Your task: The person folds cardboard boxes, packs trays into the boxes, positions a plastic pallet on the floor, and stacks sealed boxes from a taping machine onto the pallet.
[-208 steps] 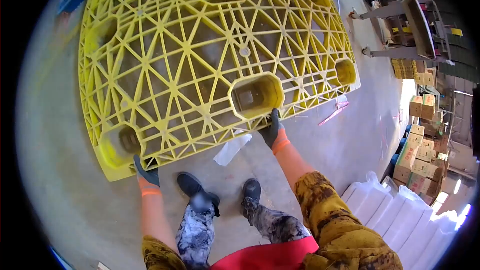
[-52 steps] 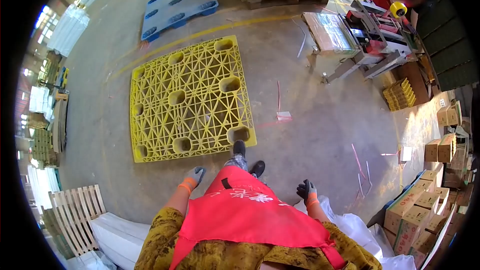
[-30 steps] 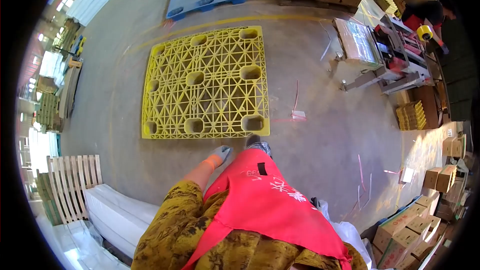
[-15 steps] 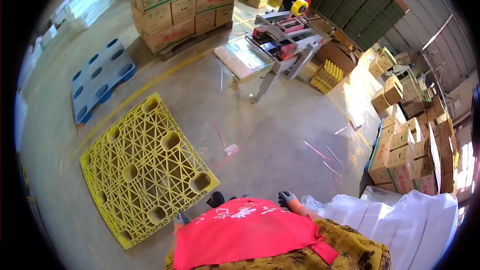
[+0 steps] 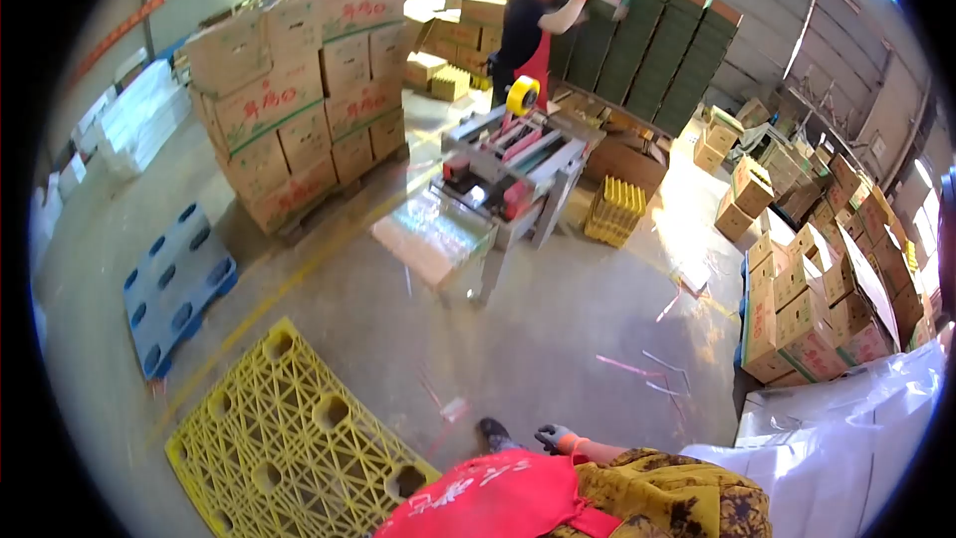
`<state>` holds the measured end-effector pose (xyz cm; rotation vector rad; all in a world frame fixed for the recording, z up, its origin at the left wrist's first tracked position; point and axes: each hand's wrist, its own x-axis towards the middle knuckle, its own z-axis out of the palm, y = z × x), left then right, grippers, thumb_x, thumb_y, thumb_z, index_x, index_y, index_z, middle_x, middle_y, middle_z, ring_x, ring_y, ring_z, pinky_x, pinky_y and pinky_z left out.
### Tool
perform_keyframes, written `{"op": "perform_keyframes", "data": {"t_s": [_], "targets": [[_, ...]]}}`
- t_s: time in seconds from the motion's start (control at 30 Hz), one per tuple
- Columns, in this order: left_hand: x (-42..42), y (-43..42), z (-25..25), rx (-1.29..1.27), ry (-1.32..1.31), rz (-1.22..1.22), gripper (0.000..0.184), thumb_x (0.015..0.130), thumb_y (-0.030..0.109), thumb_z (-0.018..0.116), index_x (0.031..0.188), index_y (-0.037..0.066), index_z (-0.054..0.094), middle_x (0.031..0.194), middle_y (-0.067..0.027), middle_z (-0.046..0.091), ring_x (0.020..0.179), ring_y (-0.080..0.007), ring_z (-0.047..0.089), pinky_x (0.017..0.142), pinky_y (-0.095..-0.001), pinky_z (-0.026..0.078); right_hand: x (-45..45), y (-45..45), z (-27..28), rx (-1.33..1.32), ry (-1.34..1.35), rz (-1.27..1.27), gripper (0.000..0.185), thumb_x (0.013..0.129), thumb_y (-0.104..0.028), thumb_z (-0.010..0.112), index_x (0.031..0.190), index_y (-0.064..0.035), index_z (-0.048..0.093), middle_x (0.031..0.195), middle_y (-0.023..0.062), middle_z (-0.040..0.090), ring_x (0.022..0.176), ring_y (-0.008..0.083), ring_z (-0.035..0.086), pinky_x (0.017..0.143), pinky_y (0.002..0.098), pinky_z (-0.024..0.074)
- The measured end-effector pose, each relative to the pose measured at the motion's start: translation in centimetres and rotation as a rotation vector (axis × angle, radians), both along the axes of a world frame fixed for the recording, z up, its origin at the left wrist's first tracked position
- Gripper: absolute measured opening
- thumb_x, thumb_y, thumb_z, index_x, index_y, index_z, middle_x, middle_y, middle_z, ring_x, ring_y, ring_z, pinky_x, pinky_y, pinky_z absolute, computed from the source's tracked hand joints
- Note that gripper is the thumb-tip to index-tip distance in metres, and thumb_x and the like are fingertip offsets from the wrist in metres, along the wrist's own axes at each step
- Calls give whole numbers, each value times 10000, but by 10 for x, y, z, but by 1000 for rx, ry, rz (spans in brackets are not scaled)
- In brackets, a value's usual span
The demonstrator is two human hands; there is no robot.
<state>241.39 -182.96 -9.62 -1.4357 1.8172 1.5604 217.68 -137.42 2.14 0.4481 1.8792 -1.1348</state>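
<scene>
My right hand (image 5: pixel 555 437), in a grey glove with an orange cuff, hangs low in front of my body. Nothing is in it, and its fingers look loosely bent and apart. Beside it are my shoe (image 5: pixel 494 432) and the red apron (image 5: pixel 488 494) over my patterned sleeve. My left hand is out of sight. On the floor to the left lies a yellow plastic pallet (image 5: pixel 299 426). Ahead stands a carton taping machine (image 5: pixel 513 165) with a roll of yellow tape (image 5: pixel 522 96); a taped carton (image 5: pixel 435 233) lies flat at its near end.
Stacked cartons (image 5: pixel 289 105) stand on a pallet at left, near a blue pallet (image 5: pixel 179 284). A co-worker (image 5: pixel 523 35) reaches toward tall dark stacks (image 5: pixel 637 50). Yellow egg trays (image 5: pixel 615 210) sit beside the machine. More cartons (image 5: pixel 797 314) and white wrapped goods (image 5: pixel 846 448) are at right. Strapping scraps (image 5: pixel 647 375) litter the floor.
The view has tilted up and moved nearer the machine. My left hand has left the frame at the bottom. The co-worker's upper body now shows, with an arm raised.
</scene>
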Motion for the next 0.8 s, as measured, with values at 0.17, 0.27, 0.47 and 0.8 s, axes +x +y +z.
{"op": "perform_keyframes", "data": {"t_s": [0.17, 0.27, 0.47, 0.8], "targets": [[-145, 60, 40, 36, 87, -104, 241, 917, 273, 475, 982, 55, 556, 828, -74, 570, 722, -161, 540, 625, -287, 419, -95, 52, -51, -58, 48, -73, 402, 811, -356, 625, 1139, -134, 559, 836, -3, 586, 685, 127, 566, 562, 288, 471], [-191, 84, 53, 42, 109, -129, 255, 916, 278, 477, 1001, 51, 556, 852, -76, 576, 742, -162, 544, 638, -288, 421, -148, 66, -43, -1, -15, -35, 317, 823, -331, 599, 1087, -156, 583, 810, -11, 577, 638, 119, 545, 529, 282, 447], [-193, 78, 51, 21, 64, -59, 285, 915, 287, 480, 1040, 44, 556, 901, -80, 587, 783, -163, 551, 666, -289, 425, -207, 63, -15, 75, -23, -112, 276, 832, -333, 580, 1043, -154, 590, 784, -9, 567, 597, 135, 529, 495, 285, 425], [-37, 36, 20, -60, -30, 175, 341, 913, 303, 485, 1105, 31, 557, 982, -86, 605, 852, -165, 563, 712, -292, 431, -169, -38, -8, -127, -125, -49, 345, 851, -357, 571, 1080, -99, 568, 840, 40, 582, 670, 142, 554, 558, 283, 465]]}}
